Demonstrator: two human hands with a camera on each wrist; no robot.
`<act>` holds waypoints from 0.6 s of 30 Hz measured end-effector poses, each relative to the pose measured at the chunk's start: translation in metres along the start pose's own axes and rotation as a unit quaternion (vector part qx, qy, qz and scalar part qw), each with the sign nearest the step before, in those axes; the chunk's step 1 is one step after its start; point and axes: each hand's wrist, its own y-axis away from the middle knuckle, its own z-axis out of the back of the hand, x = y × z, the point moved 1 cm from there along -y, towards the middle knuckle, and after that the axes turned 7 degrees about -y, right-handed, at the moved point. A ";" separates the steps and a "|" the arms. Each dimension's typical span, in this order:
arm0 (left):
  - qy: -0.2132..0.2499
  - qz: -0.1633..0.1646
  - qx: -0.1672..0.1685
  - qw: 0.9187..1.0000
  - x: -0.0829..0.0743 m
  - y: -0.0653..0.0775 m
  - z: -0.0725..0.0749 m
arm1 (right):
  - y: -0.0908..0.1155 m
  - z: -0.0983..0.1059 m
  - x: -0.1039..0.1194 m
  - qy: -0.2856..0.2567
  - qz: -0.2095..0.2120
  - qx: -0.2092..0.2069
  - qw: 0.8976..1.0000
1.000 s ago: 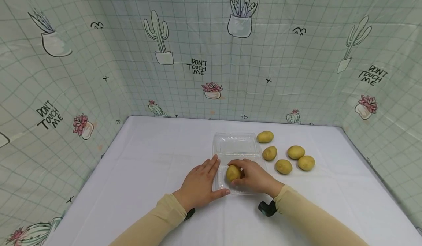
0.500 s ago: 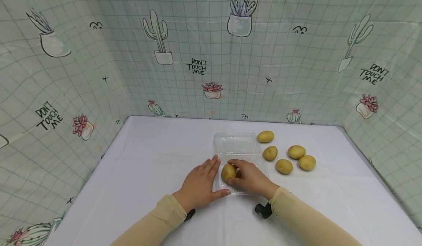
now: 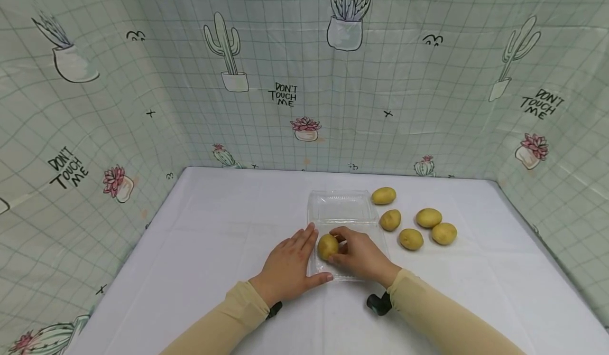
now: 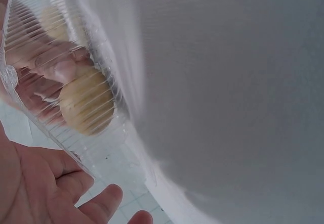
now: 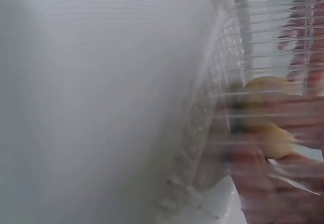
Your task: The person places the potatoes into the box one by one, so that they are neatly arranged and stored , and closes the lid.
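Observation:
A clear plastic clamshell container [image 3: 344, 207] lies with its lid folded back on the white table. My right hand [image 3: 363, 254] reaches into its near half and holds a yellow potato [image 3: 328, 247] between thumb and fingers, by the left wall. My left hand [image 3: 287, 265] rests with straight fingers along the container's left side, its thumb at the near edge. Through the ribbed wall, the left wrist view shows the potato [image 4: 87, 101] and the right hand's fingers behind it. Yellow skin [image 5: 266, 85] shows around the fingers in the right wrist view, blurred by the plastic.
Several loose potatoes lie right of the container, among them one potato [image 3: 383, 196] by the lid and another potato [image 3: 444, 234] furthest right. A grid-patterned cloth [image 3: 304, 69] with cactus drawings walls in the white table [image 3: 228, 212] at the back and sides.
My right hand has shifted the potato a little left inside the container, towards the left wall. My left hand has stayed in place.

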 end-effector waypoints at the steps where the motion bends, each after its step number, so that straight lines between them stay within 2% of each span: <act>1: 0.000 0.000 -0.001 1.000 0.000 0.000 0.000 | -0.001 0.000 0.001 -0.001 0.003 0.000 1.000; 18: -0.008 0.002 -0.004 1.000 0.000 0.000 -0.001 | -0.004 -0.004 0.002 -0.002 0.010 -0.020 1.000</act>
